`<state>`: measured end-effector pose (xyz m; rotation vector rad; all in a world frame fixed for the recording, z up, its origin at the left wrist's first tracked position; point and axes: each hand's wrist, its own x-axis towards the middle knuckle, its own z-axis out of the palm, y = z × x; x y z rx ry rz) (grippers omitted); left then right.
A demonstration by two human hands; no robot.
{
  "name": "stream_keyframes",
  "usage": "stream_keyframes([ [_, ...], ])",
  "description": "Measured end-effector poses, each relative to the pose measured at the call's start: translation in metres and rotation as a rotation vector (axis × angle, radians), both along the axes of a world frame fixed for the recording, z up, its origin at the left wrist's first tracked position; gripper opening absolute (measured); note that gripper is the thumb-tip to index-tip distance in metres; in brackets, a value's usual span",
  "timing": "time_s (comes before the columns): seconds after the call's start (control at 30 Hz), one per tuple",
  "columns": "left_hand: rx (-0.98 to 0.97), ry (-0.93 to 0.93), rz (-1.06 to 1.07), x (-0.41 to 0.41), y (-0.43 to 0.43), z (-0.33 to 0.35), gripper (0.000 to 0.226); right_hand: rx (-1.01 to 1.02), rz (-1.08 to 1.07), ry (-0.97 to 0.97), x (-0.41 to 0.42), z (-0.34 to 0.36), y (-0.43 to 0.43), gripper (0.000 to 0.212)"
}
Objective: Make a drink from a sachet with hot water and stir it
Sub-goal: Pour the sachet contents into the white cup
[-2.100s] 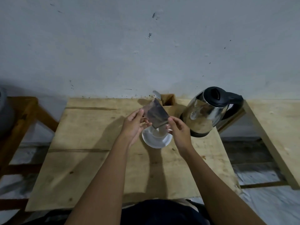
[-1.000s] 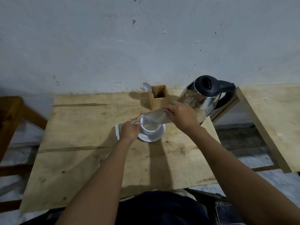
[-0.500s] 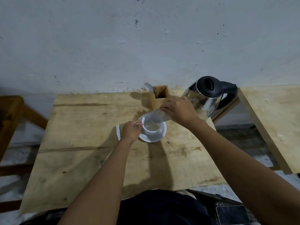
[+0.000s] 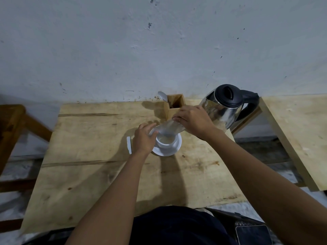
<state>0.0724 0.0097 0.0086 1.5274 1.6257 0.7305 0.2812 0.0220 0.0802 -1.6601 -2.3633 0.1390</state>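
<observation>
A white cup (image 4: 167, 140) stands on a white saucer (image 4: 174, 149) in the middle of the wooden table (image 4: 92, 156); pale powder lies inside it. My right hand (image 4: 192, 120) pinches the upper end of a silvery sachet (image 4: 169, 127), tilted with its open mouth over the cup. My left hand (image 4: 144, 138) rests at the cup's left side, fingertips touching the sachet's lower end. A steel kettle (image 4: 224, 106) with a black lid and handle stands behind my right hand.
A wooden holder (image 4: 174, 106) with a spoon (image 4: 162, 96) leaning in it stands at the table's back edge. A torn white strip (image 4: 129, 145) lies left of my left hand. A second table (image 4: 297, 135) is at right, a wooden chair (image 4: 12, 124) at left.
The sachet went from upright in both hands to tipped over the cup by my right hand. My left hand dropped to the cup and now reaches up to the sachet's mouth.
</observation>
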Motion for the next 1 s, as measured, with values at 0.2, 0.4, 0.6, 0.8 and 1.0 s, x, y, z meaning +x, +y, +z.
stream_keyframes([
  [0.2, 0.007, -0.023, -0.018, 0.005, 0.002, -0.001, 0.017, -0.018, -0.042, 0.052, -0.002, 0.0, -0.002, 0.023],
  [0.4, 0.013, -0.089, -0.018, 0.002, 0.004, 0.003, 0.019, -0.158, -0.132, 0.091, 0.008, -0.005, -0.012, 0.021],
  [0.6, -0.009, -0.103, -0.024, 0.005, 0.004, 0.007, 0.022, -0.211, -0.17, 0.235, 0.007, -0.013, -0.017, 0.025],
  [0.8, -0.009, -0.128, -0.002, 0.004, 0.001, 0.002, 0.021, -0.129, -0.223, 0.225, 0.004, -0.011, -0.02, 0.025],
  [1.0, -0.05, -0.162, 0.028, 0.002, 0.002, 0.001, 0.026, -0.075, -0.228, 0.208, 0.005, -0.014, -0.022, 0.02],
])
